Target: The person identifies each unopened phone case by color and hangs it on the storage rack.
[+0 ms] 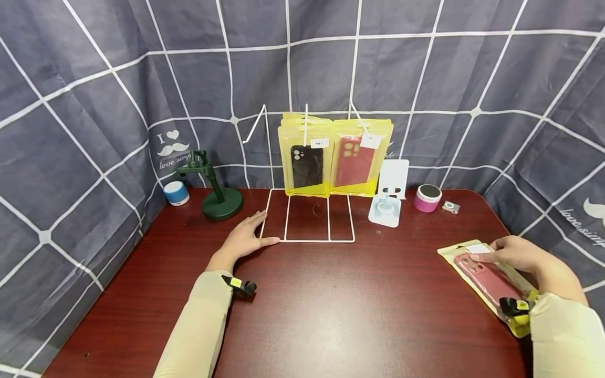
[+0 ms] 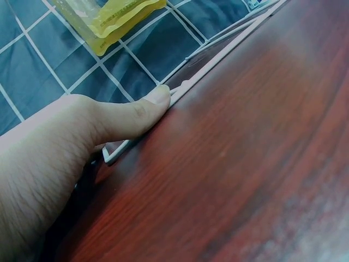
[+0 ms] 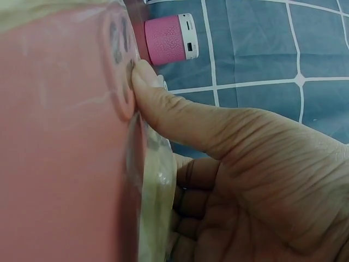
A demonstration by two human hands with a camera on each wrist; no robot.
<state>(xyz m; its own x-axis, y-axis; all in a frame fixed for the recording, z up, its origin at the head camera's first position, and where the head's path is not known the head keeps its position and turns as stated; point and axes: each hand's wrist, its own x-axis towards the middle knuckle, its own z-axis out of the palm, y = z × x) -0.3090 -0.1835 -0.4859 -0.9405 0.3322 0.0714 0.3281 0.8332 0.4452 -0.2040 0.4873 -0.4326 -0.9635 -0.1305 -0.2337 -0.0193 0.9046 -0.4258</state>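
Left hand (image 1: 244, 239) lies flat, fingers straight, pressing the white wire rack (image 1: 307, 218) (thumb on its rail); right hand (image 1: 520, 257) pinches a packaged pink case (image 1: 491, 281)

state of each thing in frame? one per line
White wire display rack: upright, two yellow bagged phone cases hung on it.
Left hand: flat, pressing the rack's base.
Right hand: grips the red phone case in a yellow bag.
Pink round speaker: standing.
Green phone stand: upright, empty.
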